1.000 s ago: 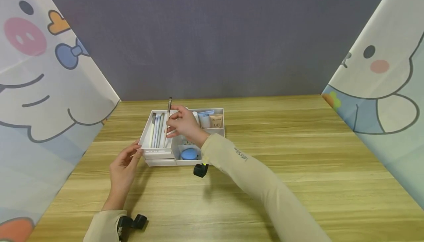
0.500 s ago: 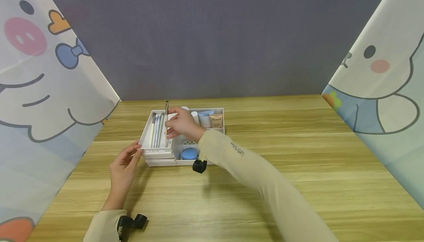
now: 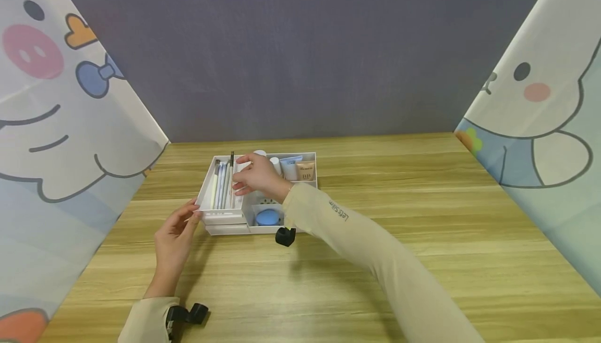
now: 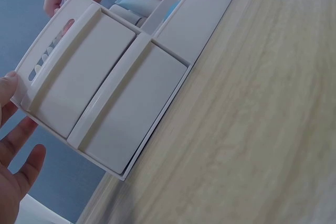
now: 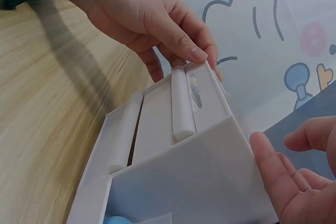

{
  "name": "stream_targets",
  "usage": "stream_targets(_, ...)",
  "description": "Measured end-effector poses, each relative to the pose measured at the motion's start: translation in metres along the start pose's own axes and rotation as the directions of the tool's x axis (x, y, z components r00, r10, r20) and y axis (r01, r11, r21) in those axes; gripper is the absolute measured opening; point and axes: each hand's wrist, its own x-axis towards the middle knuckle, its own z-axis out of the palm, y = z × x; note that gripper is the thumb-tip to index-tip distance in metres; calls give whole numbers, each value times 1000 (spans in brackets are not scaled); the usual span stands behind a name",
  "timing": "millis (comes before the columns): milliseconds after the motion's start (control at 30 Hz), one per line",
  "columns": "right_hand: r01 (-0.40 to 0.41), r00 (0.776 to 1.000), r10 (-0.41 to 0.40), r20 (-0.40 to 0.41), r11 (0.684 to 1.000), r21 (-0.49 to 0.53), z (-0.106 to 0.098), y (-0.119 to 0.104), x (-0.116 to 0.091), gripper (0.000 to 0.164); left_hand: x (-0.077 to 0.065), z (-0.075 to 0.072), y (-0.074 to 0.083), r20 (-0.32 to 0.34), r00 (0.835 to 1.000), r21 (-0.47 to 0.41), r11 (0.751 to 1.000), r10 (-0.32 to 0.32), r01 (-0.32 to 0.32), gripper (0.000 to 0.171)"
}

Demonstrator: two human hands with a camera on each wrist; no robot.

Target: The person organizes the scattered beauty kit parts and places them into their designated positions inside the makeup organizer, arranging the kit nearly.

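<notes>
A white makeup organizer (image 3: 225,220) with two drawers and an open brush tray on top stands on the table. Several makeup brushes (image 3: 220,185) lie side by side in the tray. The rightmost, a dark-tipped brush (image 3: 231,168), has its tip at the tray's back rim. My right hand (image 3: 260,174) is just right of it, over the tray's right wall; in the right wrist view its thumb and fingers stand apart with nothing visible between them. With thumb and fingers, my left hand (image 3: 175,239) grips the tray's front left corner, as the right wrist view (image 5: 157,24) shows.
In the lower compartments right of the tray are a blue tube (image 3: 291,166), a beige BB cream tube (image 3: 305,171), white-capped bottles (image 3: 275,164) and a round blue case (image 3: 267,217). Cartoon-printed panels flank the wooden table (image 3: 375,186); a dark wall stands behind.
The dark-tipped brush has gone down and left, from raised in my right hand to beside the other brushes in the tray. My right fingers have parted from it. My left hand stays put.
</notes>
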Motion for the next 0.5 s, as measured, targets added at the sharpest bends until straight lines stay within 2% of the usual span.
stream_targets(500,-14,1000,13,11,999,44,-4,5,2,49,0,0,2,1,1000,-17,1000,1,-1,15)
